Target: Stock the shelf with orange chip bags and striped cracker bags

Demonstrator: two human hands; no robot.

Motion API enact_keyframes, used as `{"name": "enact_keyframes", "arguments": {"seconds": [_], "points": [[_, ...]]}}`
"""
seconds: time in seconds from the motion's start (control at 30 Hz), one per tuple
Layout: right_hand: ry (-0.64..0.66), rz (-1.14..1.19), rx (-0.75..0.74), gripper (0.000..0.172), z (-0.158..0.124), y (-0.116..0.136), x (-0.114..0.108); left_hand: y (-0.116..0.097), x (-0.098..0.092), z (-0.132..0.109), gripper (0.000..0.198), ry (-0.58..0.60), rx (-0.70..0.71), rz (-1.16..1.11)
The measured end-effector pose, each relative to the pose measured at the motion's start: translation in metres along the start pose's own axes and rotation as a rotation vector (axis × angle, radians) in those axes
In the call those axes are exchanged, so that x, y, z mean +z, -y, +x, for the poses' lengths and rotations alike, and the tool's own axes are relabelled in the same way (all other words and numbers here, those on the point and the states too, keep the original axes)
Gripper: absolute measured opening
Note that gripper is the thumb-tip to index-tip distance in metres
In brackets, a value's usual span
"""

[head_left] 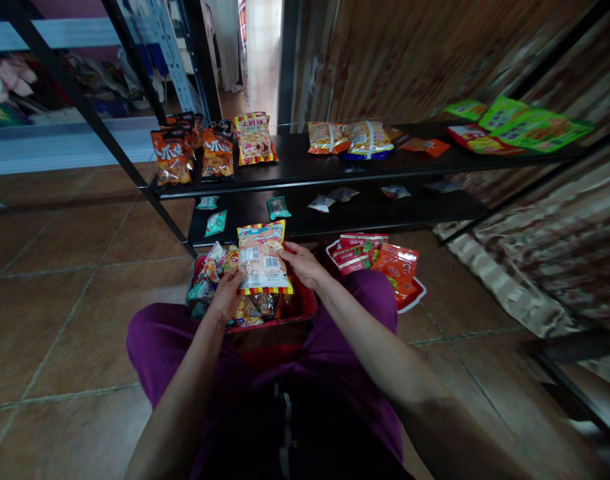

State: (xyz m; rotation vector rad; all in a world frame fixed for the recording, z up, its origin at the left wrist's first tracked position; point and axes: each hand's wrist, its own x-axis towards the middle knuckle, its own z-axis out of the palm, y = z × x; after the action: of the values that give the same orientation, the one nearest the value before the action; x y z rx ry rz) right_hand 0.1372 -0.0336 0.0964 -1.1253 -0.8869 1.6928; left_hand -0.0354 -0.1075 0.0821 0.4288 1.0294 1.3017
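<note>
Between my two hands is a snack bag (pixel 265 259), its pale printed side with a barcode facing up and its edges striped red and yellow. My left hand (pixel 227 293) grips its lower left edge. On the right edge, near the top, my right hand (pixel 305 263) has its fingers closed. The bag hangs over a red basket (pixel 305 308) between my knees, which holds several small snack packs, partly hidden by the bag and hands. A similar red and yellow snack bag (pixel 255 139) stands on the upper shelf, in front of me.
A black two-tier shelf (pixel 305 170) spans the view ahead. Its upper tier bears orange snack bags (pixel 171 159) and green packs (pixel 529 123); small teal packs (pixel 277 207) lie on the lower tier. Right of my knee, a second basket (pixel 419 299) holds red and orange pouches (pixel 395 267).
</note>
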Motion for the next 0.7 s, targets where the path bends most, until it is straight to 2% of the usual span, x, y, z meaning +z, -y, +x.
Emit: {"name": "enact_keyframes", "arguments": {"seconds": [0.13, 0.23, 0.33, 0.4, 0.47, 0.57, 0.63, 0.7], "points": [[-0.111, -0.149, -0.077, 0.051, 0.000, -0.009, -0.002, -0.001, 0.003, 0.003, 0.037, -0.032, 0.060, 0.004], [-0.176, -0.409, -0.298, 0.065, -0.012, -0.011, -0.003, -0.002, 0.006, 0.006, 0.042, -0.040, 0.115, 0.017], [-0.093, -0.729, -0.607, 0.061, -0.028, -0.007, -0.003, -0.003, 0.008, 0.009, 0.046, -0.075, 0.168, 0.040], [0.007, -0.904, -0.740, 0.057, -0.035, -0.006, -0.001, -0.003, 0.011, 0.010, 0.045, -0.106, 0.189, 0.059], [0.113, -1.034, -0.788, 0.059, -0.040, -0.008, 0.002, -0.002, 0.015, 0.009, 0.041, -0.127, 0.227, 0.076], [0.222, -1.159, -0.769, 0.078, -0.042, -0.019, 0.006, 0.001, 0.024, 0.004, 0.036, -0.145, 0.312, 0.143], [0.224, -1.190, -0.747, 0.089, -0.043, -0.027, 0.009, 0.002, 0.031, 0.000, 0.033, -0.177, 0.347, 0.214], [0.177, -1.146, -0.735, 0.089, -0.043, -0.034, 0.011, 0.002, 0.038, -0.006, 0.033, -0.202, 0.357, 0.267]]}}
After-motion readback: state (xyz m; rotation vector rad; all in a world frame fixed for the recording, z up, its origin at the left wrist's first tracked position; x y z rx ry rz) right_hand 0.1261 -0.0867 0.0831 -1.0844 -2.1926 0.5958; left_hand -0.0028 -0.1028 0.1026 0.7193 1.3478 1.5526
